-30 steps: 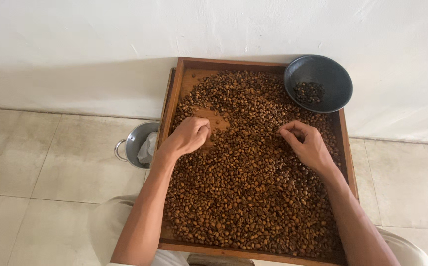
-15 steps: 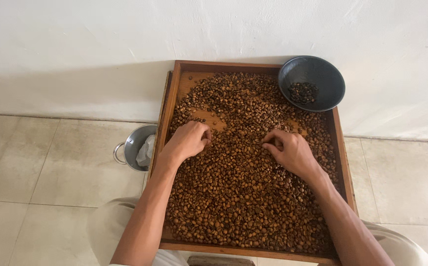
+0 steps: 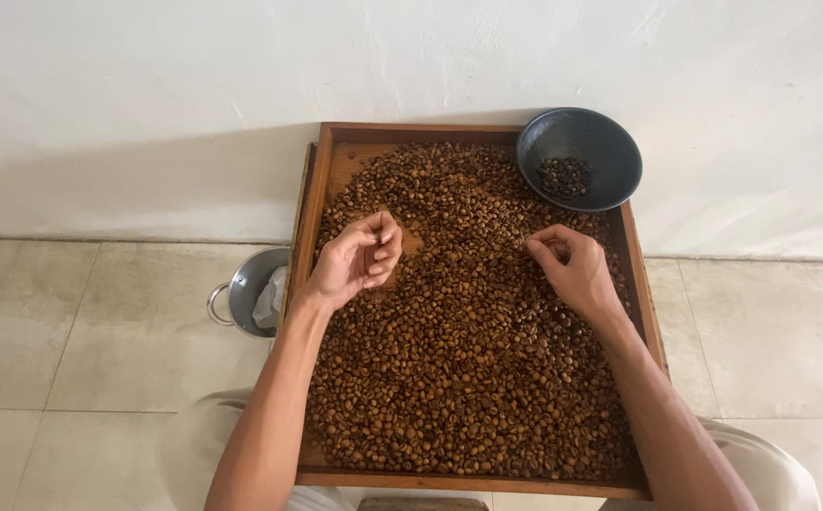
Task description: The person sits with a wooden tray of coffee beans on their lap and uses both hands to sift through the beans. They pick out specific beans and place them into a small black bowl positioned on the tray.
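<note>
My left hand [image 3: 359,260] hovers near the wooden tray's [image 3: 315,203] left edge, fingers curled loosely, whether pinching anything I cannot tell | my right hand [image 3: 572,270] rests on the brown beans [image 3: 468,369] toward the right edge, fingertips pinched among them | dark bowl [image 3: 582,156] with a few beans sits on the far right corner | metal pot [image 3: 246,293] on the floor beside the left edge.

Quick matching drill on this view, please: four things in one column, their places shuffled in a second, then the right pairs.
1 bowl
2 pot
3 left hand
4 right hand

a on the floor, left of the tray
b on the tray's far right corner
c over the beans, fingers curled, palm partly up
d palm down on the beans

Pairs: 1-b, 2-a, 3-c, 4-d
</note>
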